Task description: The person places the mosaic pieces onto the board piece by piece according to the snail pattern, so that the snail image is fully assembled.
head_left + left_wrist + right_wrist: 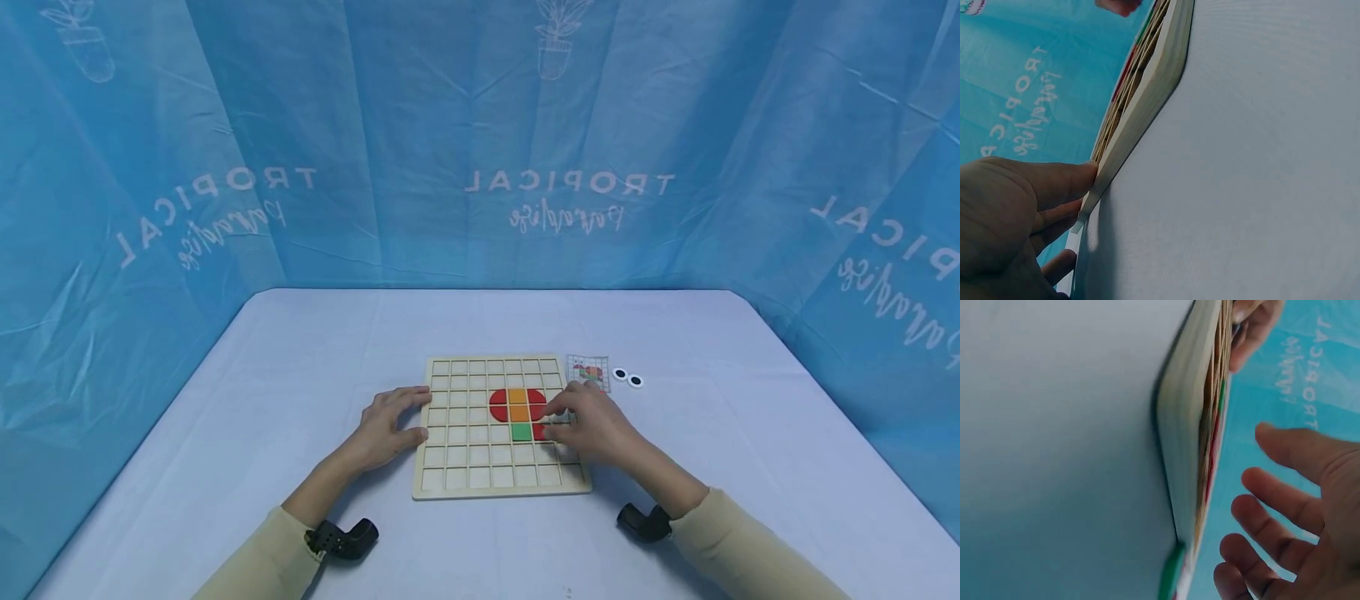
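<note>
Grid board [456, 457], wood, lies flat on bench [495, 546]; the work's pcs sit in its cells, mid rows, mostly R of board ctr. Two orange sqs [518, 413] stacked one behind other; rounded red pcs [498, 412] flank them both sides, curved edges outward. Green sq. [521, 432] in next row toward board's near edge, directly below the oranges. Another red pc. [538, 432] just R of green, partly hidden by R thumb, so full shape can't be told.

L hand [386, 429] at board's L edge: fingers loosely extended & spread, thumb tip touching the rim; nothing gripped. R hand [592, 421] over board's R part: fingers apart, lightly bent, nothing betw. them in R wrist view. Thumb & index tips nr the red pcs; contact can't be told.

Small pattern card [590, 372] at board's far R corner, colored picture on a grid; R fingertips overlap its near edge in head view. Two round discs [636, 382], white w/ black ctrs, side by side just beyond card, R of board. Green item [1172, 572] against board's edge in R wrist view, cut off by frame; ID unclear.

Beige sleeves [738, 542] & black wrist devices [348, 540] on near side of board. Blue curtain [420, 100], mirrored "TROPICAL Paradise" lettering, well behind board.
</note>
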`<state>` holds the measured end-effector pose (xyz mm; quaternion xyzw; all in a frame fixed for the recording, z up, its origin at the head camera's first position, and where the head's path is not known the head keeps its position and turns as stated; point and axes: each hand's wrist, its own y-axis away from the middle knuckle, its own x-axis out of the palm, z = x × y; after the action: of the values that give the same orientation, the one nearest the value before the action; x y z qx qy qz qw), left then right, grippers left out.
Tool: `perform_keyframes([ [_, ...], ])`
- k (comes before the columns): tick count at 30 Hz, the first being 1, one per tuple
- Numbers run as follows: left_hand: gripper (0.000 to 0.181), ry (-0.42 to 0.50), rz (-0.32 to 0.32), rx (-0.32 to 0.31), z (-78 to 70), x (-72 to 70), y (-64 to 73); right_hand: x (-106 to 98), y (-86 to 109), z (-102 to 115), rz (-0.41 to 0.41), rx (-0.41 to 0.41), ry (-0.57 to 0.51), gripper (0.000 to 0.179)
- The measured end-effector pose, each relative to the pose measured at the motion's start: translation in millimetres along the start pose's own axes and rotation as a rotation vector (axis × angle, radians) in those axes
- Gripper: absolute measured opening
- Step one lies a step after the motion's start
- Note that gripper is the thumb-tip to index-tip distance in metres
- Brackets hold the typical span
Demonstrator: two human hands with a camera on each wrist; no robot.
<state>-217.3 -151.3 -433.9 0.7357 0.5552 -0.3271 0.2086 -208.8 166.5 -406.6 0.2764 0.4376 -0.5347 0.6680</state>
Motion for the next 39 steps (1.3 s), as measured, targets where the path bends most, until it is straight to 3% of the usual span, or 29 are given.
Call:
perform_keyframes([
  [8,0.051,-0.006,0.003,-0.001,-0.8,0.0,-0.1,-27,15.6,-22,-0.046,0.032,0.021,0.027],
  [18,0.051,-0.003,0.002,0.001,-0.8,0.0,0.5,-50,47.4,-58,-0.031,0.138,0.062,0.031],
  [29,0.050,-0.018,-0.003,-0.005,-0.8,-0.5,0.4,-54,80.3,-83,0.015,0.220,0.065,0.033],
  [39,0.051,-0.018,0.000,-0.010,-0.3,-0.1,0.7,-51,91.7,-93,0.031,0.230,0.093,0.040],
])
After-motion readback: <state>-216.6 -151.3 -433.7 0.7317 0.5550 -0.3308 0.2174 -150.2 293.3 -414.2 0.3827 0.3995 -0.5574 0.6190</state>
